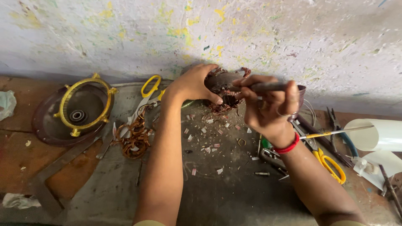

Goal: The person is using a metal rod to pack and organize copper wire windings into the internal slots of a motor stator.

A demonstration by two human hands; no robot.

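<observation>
My left hand (195, 83) grips a round motor stator with copper windings (222, 90), holding it tilted against the wall at the back of the bench. My right hand (264, 106) is closed around a dark rod-like tool (268, 86), whose tip presses into the stator. A red band circles my right wrist. Small scraps of pink insulation and wire (209, 134) lie scattered on the grey bench below the stator.
A yellow ring frame in a dark round cover (79, 109) sits at left. A tangle of copper wire (135, 136) and yellow-handled scissors (148, 90) lie beside it. At right are more yellow scissors (331, 163), pliers (335, 121), a screwdriver (335, 132) and a white roll (381, 134).
</observation>
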